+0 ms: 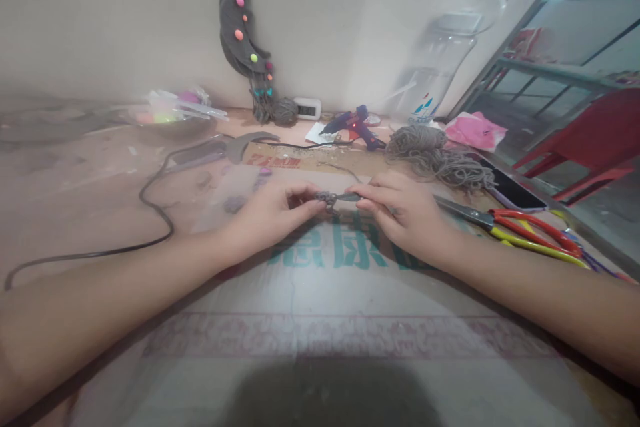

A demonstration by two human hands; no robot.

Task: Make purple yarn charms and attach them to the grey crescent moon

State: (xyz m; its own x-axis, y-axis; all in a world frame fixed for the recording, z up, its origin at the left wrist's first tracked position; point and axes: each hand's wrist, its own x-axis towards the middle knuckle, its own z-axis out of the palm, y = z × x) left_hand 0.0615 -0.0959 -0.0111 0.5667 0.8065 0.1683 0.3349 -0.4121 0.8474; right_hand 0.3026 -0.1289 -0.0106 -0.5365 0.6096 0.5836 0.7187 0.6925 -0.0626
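Note:
Near the middle of the view, a small knotted bundle of grey yarn [327, 199] is pinched between thumb and fingers of my left hand [280, 210]. Strands of the same yarn [349, 197] run taut to the right, where the closed fingertips of my right hand [400, 203] grip them. Both hands are just above a pale printed sheet [320, 293] with green characters. Behind my right hand lies a loose skein of grey yarn [425, 147]. The fingers partly cover the yarn, so the knot's details cannot be made out.
Scissors [520, 230] with red and yellow handles lie at right, beside a phone [515, 187]. Further back are a glue gun [355, 127], a clear jug [435, 73] and a white digital clock [307, 109]. A grey crescent with pompoms [240, 33] hangs on the wall. A black cable [150, 200] curves at left.

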